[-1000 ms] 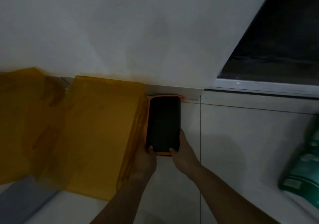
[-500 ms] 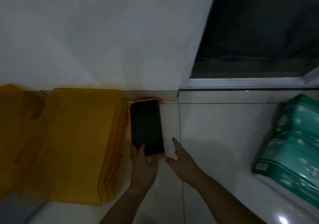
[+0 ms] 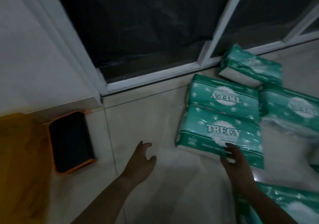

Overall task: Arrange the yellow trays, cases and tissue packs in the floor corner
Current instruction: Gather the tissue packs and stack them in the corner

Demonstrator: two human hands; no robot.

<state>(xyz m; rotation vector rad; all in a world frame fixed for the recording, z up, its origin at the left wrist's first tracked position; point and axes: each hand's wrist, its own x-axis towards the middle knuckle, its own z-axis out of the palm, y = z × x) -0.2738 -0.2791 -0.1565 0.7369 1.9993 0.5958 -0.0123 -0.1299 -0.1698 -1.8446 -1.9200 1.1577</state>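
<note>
A black case with an orange rim [image 3: 71,141] lies flat on the floor by the wall base, beside the yellow trays [image 3: 20,163] at the left edge. Several green tissue packs lie at the right; the nearest one [image 3: 219,134] reads TRECY. My left hand [image 3: 140,161] hovers over the bare tile with loosely spread fingers and holds nothing. My right hand [image 3: 234,160] reaches to the near edge of that pack, its fingertips at the wrapper, fingers spread rather than wrapped round it.
A dark glass sliding door [image 3: 146,25] in a white frame runs along the back. The white wall [image 3: 34,51] ends in a corner by the case. More green packs [image 3: 250,65] lie behind and right of the nearest one, and another [image 3: 284,206] sits at the bottom right.
Both hands have let go of the black case and swung right. My view has turned right too, bringing the tissue packs into sight, and my right hand has reached the nearest pack.
</note>
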